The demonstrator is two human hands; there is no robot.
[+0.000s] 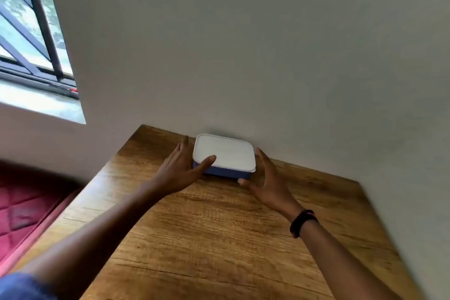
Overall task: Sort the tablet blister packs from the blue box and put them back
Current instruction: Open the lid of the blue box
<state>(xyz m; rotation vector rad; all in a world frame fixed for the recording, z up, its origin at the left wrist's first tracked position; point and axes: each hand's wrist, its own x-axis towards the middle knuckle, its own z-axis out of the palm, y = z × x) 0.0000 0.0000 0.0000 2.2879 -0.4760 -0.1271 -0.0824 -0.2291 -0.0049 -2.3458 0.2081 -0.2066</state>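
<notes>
A blue box (220, 171) with a white lid (225, 152) stands closed at the far edge of a wooden table (219, 238), against the wall. My left hand (181, 165) lies along the box's left side with straight fingers, its thumb resting on the lid's front corner. My right hand (265, 178) reaches the box's right side with straight fingers, its thumb at the front right corner. No blister packs are visible; the lid hides the inside.
A grey wall (267, 56) rises directly behind the box. A barred window (31, 31) is at the upper left. A red quilted mattress (22, 214) lies left of the table. A black band (303, 223) circles my right wrist.
</notes>
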